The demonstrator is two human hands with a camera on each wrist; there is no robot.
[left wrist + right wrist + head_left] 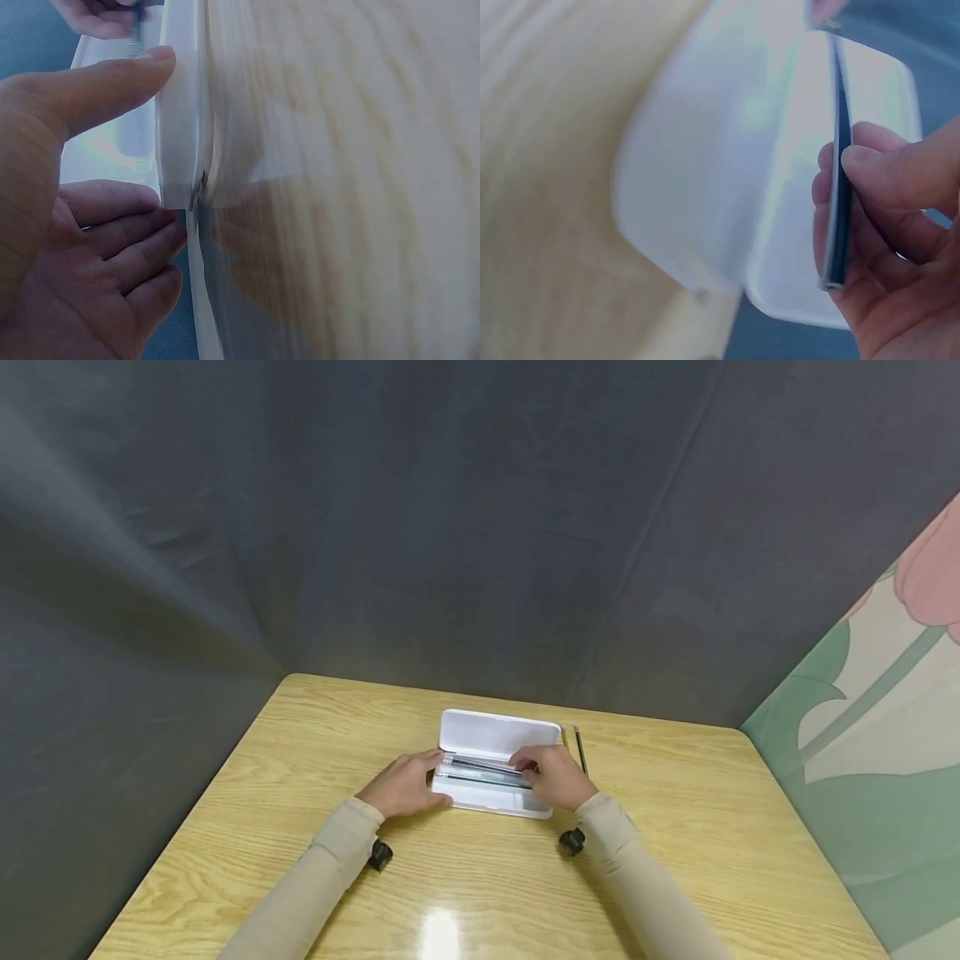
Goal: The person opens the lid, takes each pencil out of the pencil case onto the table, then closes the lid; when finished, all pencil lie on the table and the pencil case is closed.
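Observation:
A white pencil case (498, 733) lies with its lid raised on the wooden table. My left hand (405, 785) holds its left end, the thumb over the front rim and the fingers at the side, as the left wrist view shows. Over the case's right half, my right hand (557, 777) pinches a dark pencil (841, 202) between thumb and fingers. Long dark, thin shapes like pencils (480, 766) lie lengthwise at the case; the right hand hides their right ends.
Just right of the case, a black pencil (581, 748) and a yellowish pencil (564, 735) lie on the table (675, 827), partly behind the right hand. Dark cloth (465, 527) hangs behind the table, and a flower-patterned cloth (862, 760) stands at right.

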